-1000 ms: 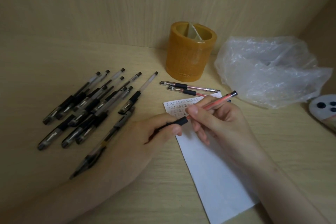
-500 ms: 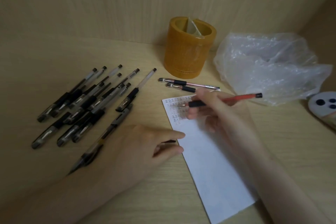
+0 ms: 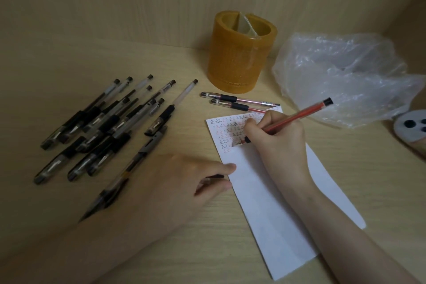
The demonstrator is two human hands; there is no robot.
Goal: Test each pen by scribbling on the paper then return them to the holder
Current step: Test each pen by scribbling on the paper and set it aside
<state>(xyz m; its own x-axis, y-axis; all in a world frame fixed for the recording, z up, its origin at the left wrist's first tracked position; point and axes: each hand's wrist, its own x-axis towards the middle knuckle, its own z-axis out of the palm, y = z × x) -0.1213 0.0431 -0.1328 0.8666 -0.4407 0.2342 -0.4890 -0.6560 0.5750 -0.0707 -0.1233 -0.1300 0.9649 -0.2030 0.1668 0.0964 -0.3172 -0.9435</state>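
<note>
Head view: right hand [image 3: 276,145] grips one red pen [image 3: 299,116]; two pens [image 3: 239,99] by holder [image 3: 237,64].

Right hand [image 3: 276,138] writing on paper [image 3: 272,203].
Red pen [image 3: 297,116] tip on paper; left hand [image 3: 184,182] pinches cap [image 3: 215,176].

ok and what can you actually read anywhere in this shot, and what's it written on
"正", repeated in rows in black and red ink, on the top of the paper.
Print on the barrel of a clear pen in the pile: too small to read.
Label on the pink pen by the holder: blurred, unreadable.
</note>
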